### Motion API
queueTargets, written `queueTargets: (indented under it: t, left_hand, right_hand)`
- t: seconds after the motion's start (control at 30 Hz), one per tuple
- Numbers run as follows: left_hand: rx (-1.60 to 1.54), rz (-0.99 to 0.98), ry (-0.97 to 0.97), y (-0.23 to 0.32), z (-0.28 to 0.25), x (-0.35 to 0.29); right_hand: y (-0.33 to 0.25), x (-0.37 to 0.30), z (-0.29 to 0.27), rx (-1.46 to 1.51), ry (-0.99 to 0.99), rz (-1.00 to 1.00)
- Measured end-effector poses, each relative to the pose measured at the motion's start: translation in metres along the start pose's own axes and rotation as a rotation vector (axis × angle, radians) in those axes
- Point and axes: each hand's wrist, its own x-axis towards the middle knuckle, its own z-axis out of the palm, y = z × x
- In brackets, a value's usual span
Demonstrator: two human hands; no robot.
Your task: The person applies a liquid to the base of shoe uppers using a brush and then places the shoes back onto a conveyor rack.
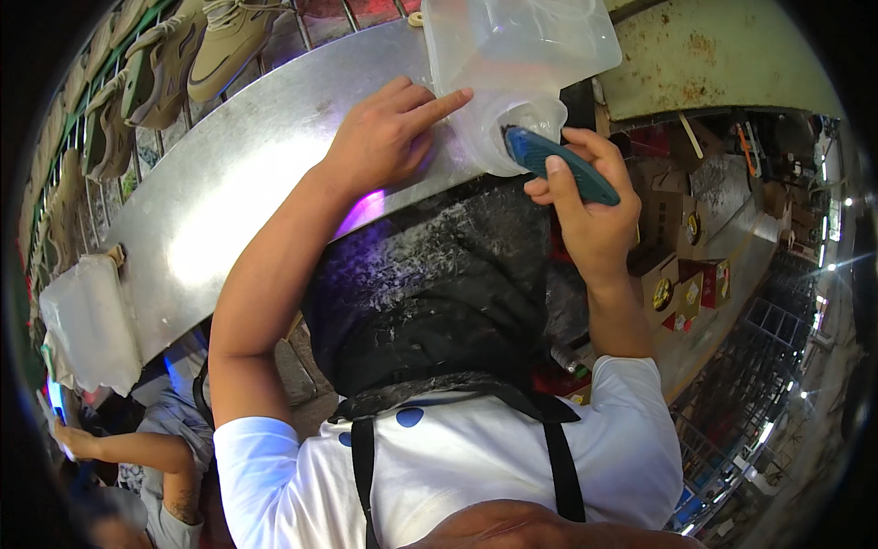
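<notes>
A cut-open translucent white plastic jug [521,46] lies at the far edge of the metal table, with a milky, round-mouthed part [494,151] at its near end. My right hand [594,197] grips a dark teal brush [562,163] by its handle. The brush's dark head is in that mouth, where the bristles are mostly hidden. At the jug's left side is my left hand [384,133]. Its index finger points across the plastic while the other fingers curl loosely, holding nothing; whether the fingertip presses on the jug I cannot tell.
Beige shoes [229,46] sit on a metal rack beyond the shiny curved table [247,174]. Another translucent container [91,320] stands at its left end, close to a co-worker's arm [137,448]. Cardboard boxes [668,220] are at right, below a rusty green panel [722,55].
</notes>
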Motion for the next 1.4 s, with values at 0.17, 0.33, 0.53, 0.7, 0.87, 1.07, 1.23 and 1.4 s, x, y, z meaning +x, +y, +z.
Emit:
queueTargets:
  t: [0.17, 0.33, 0.53, 0.7, 0.87, 1.07, 1.23, 1.4]
  left_hand:
    - [0.015, -0.002, -0.005, 0.0, -0.001, -0.001]
    - [0.015, 0.002, -0.004, 0.001, -0.002, 0.0]
    - [-0.071, 0.027, 0.036, 0.0, -0.001, 0.005]
    - [-0.301, -0.254, 0.21, 0.0, 0.002, -0.003]
    - [-0.208, -0.317, 0.211, -0.003, 0.0, -0.005]
    - [-0.239, -0.113, 0.216, -0.012, -0.002, -0.002]
    - [-0.291, -0.279, 0.243, -0.005, -0.012, -0.003]
    - [-0.4, -0.504, 0.367, -0.002, -0.045, -0.007]
  right_hand:
    - [-0.017, 0.003, -0.012, -0.141, -0.038, 0.12]
    - [-0.033, 0.03, -0.047, -0.041, -0.348, 0.442]
    - [-0.049, 0.06, -0.066, 0.212, -0.189, 0.137]
    - [-0.052, 0.128, -0.06, 0.444, -0.099, -0.062]
    - [-0.024, 0.204, -0.022, 0.979, -0.377, -0.15]
    - [-0.025, 0.204, -0.013, 0.601, -0.038, -0.08]
    - [-0.05, 0.179, 0.002, 0.564, -0.077, -0.133]
    - [-0.051, 0.181, 0.004, 0.539, -0.023, -0.078]
